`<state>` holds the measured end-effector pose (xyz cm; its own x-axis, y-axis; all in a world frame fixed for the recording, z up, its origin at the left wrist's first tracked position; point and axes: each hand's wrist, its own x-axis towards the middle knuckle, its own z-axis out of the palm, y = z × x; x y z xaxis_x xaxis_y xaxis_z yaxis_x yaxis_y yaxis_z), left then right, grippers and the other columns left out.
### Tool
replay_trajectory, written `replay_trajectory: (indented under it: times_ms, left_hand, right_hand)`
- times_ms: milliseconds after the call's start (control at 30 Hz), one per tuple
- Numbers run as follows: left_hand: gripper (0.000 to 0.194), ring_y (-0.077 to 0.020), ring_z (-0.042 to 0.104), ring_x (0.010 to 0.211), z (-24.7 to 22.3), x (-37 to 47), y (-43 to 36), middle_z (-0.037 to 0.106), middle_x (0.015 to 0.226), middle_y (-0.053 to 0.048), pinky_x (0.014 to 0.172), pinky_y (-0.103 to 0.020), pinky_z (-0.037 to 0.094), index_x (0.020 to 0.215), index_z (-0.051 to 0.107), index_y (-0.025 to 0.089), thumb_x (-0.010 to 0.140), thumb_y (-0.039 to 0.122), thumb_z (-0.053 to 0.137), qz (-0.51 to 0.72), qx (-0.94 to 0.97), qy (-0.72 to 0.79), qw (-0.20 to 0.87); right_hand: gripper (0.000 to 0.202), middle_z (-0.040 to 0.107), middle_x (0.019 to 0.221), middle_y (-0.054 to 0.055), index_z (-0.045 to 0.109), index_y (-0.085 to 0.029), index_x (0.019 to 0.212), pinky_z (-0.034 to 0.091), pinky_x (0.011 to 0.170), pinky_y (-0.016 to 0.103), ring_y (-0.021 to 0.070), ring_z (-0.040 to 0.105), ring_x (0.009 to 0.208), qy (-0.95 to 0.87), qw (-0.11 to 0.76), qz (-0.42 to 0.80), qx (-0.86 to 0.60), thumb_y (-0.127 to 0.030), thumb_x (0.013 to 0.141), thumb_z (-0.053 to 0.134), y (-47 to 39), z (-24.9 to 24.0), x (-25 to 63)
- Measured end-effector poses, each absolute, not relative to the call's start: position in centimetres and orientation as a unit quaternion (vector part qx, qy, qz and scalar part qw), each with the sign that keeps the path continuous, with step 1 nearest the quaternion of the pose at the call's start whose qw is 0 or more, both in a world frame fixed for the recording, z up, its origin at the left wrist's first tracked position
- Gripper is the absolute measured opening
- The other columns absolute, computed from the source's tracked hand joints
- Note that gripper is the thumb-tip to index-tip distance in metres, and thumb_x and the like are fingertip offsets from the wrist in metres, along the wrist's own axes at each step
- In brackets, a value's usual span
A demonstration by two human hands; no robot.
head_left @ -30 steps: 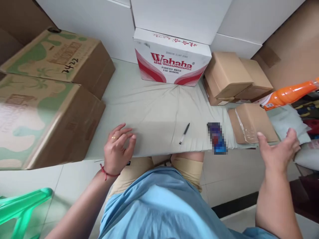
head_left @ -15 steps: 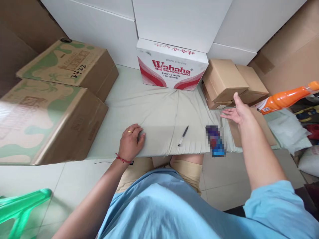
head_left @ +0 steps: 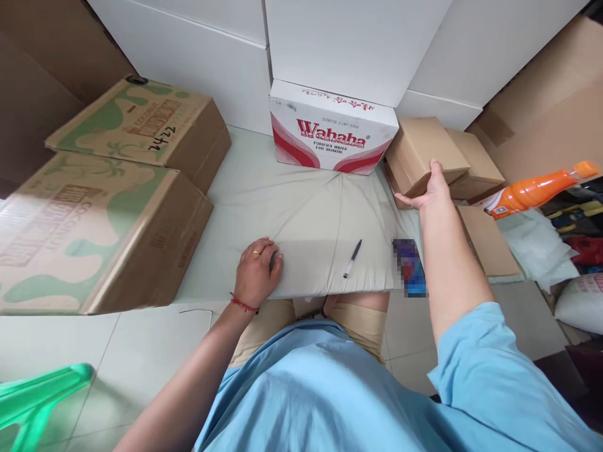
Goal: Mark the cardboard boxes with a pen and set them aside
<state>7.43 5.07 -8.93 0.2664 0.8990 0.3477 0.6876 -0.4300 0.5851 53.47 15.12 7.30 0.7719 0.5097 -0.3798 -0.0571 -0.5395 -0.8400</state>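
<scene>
My left hand point(head_left: 258, 271) rests on the cloth-covered table point(head_left: 301, 216) near its front edge, fingers loosely bent and thumb apart. A dark patch shows between thumb and forefinger; I cannot tell whether it is shadow. My right hand point(head_left: 429, 191) is stretched out at a small brown cardboard box point(head_left: 426, 147) at the back right. Its thumb points up in front of the box and its fingers spread toward the lower edge; whether they touch is unclear. Between the hands lies a black-and-white pen point(head_left: 353, 258). A blurred-out blue and purple item point(head_left: 409, 267) lies beside my right forearm.
A Wahaha water carton point(head_left: 332, 129) stands against the white wall. Two large coconut cartons point(head_left: 117, 232) fill the left. Another small brown box point(head_left: 473, 163), an orange bottle point(head_left: 534, 191), a flat cardboard piece point(head_left: 490, 242) and clear plastic wrap point(head_left: 541, 245) are at the right. A green stool point(head_left: 42, 395) stands lower left.
My right hand has moved left and forward, from beside the orange bottle to the front of the small brown box. My left hand stays on the table. The view has shifted slightly.
</scene>
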Motion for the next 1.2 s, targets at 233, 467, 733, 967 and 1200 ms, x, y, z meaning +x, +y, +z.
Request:
replay_trajectory:
  times_ms: [233,467,733,967,1200]
  left_hand:
    - [0.024,-0.0359,0.066,0.133,-8.5,7.6,4.8,0.075,0.124,-0.017,0.117,-0.057,0.051,0.103,0.074,0.020,0.101,0.033,0.054,0.339,0.771,0.500,0.202]
    - [0.018,-0.0360,0.067,0.131,-7.9,8.0,4.7,0.076,0.121,-0.015,0.118,-0.059,0.051,0.095,0.075,0.022,0.097,0.033,0.060,0.377,0.729,0.505,0.267]
    - [0.043,-0.0288,0.071,0.122,-5.3,6.6,3.5,0.073,0.124,-0.014,0.104,-0.046,0.061,0.120,0.069,0.021,0.109,0.057,0.049,0.469,0.622,0.514,0.361]
    - [0.081,-0.0364,0.054,0.147,-1.9,4.1,0.1,0.049,0.165,-0.015,0.110,-0.050,0.060,0.159,0.046,0.030,0.096,0.077,0.061,0.490,0.501,0.458,0.548]
    - [0.080,-0.0349,0.059,0.138,-0.1,3.7,-2.0,0.057,0.153,-0.015,0.110,-0.049,0.057,0.154,0.048,0.028,0.094,0.078,0.065,0.467,0.532,0.523,0.474]
  right_hand:
    - [0.085,0.055,0.145,0.031,0.044,-0.002,0.158,0.053,0.073,0.043,0.0214,0.068,0.104,-0.223,0.443,0.308,-0.812,-0.046,0.103,-0.004,10.0,8.6,52.4]
    - [0.075,0.064,0.144,0.015,0.052,-0.042,0.152,0.063,0.078,0.058,0.0360,0.072,0.116,-0.263,0.609,0.276,-0.695,-0.076,0.093,0.021,-2.5,6.4,50.1]
    - [0.065,0.082,0.114,0.013,0.071,-0.027,0.125,0.066,0.081,0.060,0.0354,0.080,0.094,-0.207,0.554,0.536,-0.603,-0.075,0.082,0.073,-4.2,2.8,39.3]
    - [0.065,0.083,0.127,0.011,0.077,-0.028,0.120,0.071,0.079,0.052,0.0322,0.082,0.100,-0.205,0.470,0.647,-0.565,-0.076,0.076,0.087,-2.7,-0.3,32.7]
    - [0.070,0.082,0.128,0.013,0.077,-0.029,0.126,0.071,0.080,0.050,0.0317,0.082,0.101,-0.245,0.461,0.629,-0.576,-0.085,0.085,0.073,-3.2,-1.1,32.2]
